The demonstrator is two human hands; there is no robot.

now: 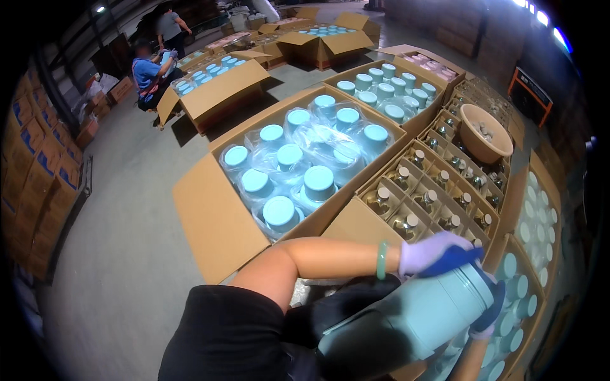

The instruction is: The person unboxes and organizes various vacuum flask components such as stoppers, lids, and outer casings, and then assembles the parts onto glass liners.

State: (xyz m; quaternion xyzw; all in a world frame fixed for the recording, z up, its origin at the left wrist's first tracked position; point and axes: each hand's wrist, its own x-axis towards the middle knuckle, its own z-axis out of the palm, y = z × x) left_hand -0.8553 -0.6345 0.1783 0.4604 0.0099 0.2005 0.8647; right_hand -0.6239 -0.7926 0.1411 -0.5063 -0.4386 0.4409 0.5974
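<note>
Between my two gloved hands lies a large light-blue thermos jug [419,317], tilted, with its ribbed round end toward the upper right and its lower part in shadow over my lap. My left hand [445,255], in a lilac glove with a blue palm, is closed over the top of that end. On the far right side of the same end, my right hand [490,308] grips the rim, partly hidden by the jug. A green bangle [382,260] circles my left wrist. Just beyond my left hand, shiny bottles with pale caps [406,223] stand in a divided carton [365,219].
An open carton [213,222] of light-blue jugs in clear plastic stands ahead, with another [413,124] behind it. More jugs [511,305] fill cartons at right. A tan basin [486,134] rests on the bottles. Two people [149,73] are at far left, near stacked cartons [38,146].
</note>
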